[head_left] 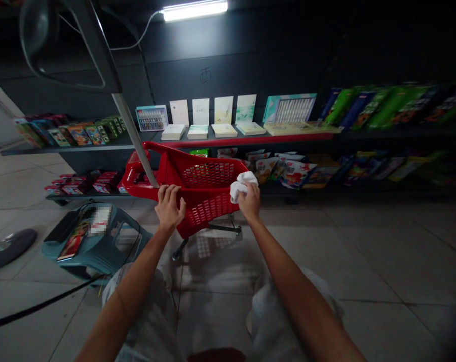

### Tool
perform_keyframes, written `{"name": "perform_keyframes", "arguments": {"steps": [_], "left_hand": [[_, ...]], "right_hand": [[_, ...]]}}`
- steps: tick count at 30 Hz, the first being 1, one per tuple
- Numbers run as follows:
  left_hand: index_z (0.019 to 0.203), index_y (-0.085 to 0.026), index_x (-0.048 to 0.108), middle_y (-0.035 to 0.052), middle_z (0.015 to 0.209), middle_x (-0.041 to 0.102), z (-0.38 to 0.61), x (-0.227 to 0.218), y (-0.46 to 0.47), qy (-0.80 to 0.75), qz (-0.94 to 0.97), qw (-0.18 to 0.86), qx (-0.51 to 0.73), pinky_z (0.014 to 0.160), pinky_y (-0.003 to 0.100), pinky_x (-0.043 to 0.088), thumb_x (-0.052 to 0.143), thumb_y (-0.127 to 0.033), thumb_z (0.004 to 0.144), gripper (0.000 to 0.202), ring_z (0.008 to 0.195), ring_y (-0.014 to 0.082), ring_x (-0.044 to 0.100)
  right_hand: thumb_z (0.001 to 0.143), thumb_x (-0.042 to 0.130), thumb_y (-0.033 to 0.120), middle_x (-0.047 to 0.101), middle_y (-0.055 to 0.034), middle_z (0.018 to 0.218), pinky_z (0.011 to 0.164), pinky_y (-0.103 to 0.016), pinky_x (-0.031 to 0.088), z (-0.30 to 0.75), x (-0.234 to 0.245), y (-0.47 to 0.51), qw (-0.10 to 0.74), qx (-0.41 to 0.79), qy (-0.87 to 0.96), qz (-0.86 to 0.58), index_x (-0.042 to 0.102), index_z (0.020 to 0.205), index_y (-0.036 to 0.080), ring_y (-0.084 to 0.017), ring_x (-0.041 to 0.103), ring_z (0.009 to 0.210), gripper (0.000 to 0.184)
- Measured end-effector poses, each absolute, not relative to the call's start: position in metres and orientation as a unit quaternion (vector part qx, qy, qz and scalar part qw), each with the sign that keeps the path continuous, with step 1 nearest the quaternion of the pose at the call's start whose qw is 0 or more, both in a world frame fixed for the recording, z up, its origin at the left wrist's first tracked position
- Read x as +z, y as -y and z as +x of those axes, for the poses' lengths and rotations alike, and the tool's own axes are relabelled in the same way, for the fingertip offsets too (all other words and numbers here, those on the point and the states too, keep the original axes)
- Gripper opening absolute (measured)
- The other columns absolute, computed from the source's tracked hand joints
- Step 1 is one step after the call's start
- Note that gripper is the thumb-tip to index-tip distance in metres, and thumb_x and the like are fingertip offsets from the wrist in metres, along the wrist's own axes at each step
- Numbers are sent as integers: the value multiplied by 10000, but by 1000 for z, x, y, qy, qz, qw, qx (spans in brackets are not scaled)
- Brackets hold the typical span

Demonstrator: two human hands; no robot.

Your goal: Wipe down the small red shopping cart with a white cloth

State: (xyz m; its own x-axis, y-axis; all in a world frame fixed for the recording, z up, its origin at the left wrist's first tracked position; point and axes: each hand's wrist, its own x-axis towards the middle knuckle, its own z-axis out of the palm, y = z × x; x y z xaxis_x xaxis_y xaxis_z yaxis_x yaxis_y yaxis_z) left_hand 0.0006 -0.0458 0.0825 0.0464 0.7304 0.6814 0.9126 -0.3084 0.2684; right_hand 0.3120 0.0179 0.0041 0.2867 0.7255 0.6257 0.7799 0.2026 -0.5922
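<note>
A red plastic shopping cart [213, 191] with perforated sides stands in front of me, its handle end to the left. My left hand [169, 205] rests at the near rim close to that end, fingers bent over the edge and the thumb on the near side. Bunched in my right hand [249, 201] is a white cloth [243, 183], pressed against the rim at the cart's right end. Part of the cloth is hidden under my fingers.
Behind the cart, a shelf [209, 144] bears books, boxes and snack bags; packets fill the lower one. At left, a grey-blue stool [110, 246] carries a phone-like item and papers. A grey pole [132, 130] slants across the view. A black cable [43, 304] runs along the floor.
</note>
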Motion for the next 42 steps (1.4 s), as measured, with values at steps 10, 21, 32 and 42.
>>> {"name": "perform_keyframes", "arguments": {"steps": [10,21,32,42], "left_hand": [[1336,-212,640,77,1414,654,1,81,45,570,-713,120,-390,1187,392,454,520,-295,957,406,1473,260,416],[1394,-215,626,79,1456,634,-5,79,42,573,-720,135,-366,1157,401,492,549,-247,902,499,1518,280,388],[1450,-215,579,80,1545,563,-11,82,39,578,-734,127,-332,1174,417,504,574,-221,875,575,1599,283,272],[1560,-195,469,74,1725,322,-15,83,26,598,-717,122,-335,1134,467,546,566,-173,846,721,1655,287,71]], "right_hand": [[914,447,173,680,-157,1251,1064,-417,443,341,14,-17,389,-70,679,-618,650,1215,152,-302,554,1216,364],[900,448,155,694,-145,1257,1041,-395,436,342,18,-11,381,-72,677,-626,651,1220,153,-285,573,1191,379],[923,460,177,699,-137,1288,1030,-381,412,341,26,3,383,-63,685,-617,656,1233,154,-281,569,1208,368],[914,476,168,703,-146,1263,1037,-381,421,334,25,5,380,-62,697,-605,648,1262,147,-287,585,1178,389]]}}
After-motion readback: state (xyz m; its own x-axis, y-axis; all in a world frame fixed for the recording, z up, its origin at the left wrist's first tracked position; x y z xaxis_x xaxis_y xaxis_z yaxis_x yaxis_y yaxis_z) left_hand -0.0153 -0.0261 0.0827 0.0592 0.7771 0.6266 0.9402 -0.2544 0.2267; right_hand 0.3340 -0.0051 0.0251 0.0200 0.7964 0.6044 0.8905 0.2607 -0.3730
